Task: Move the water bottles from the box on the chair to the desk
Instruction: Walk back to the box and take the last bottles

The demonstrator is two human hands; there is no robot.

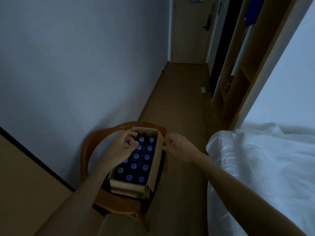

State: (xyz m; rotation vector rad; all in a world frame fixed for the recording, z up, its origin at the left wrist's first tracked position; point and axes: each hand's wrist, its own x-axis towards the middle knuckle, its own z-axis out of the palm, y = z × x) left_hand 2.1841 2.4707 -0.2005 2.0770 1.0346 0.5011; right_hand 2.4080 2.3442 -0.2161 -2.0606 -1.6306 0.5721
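Observation:
An open cardboard box [127,185] stands on a wooden chair [117,201] beside the wall. Several water bottles [136,166] with pale blue caps stand upright in rows inside it. My left hand [121,147] reaches into the far left corner of the box, its fingers curled around the top of one bottle there. My right hand [178,147] is at the box's right side, fingers pinching the edge of the right flap [160,147]. The desk [22,176] shows as a tan surface at the lower left.
A bed with white sheets [264,167] fills the right side. A wall [68,65] runs along the left. A narrow floor strip [184,108] leads to a door [190,31], with a cable and plug on the floor and wooden shelving [238,82] on the right.

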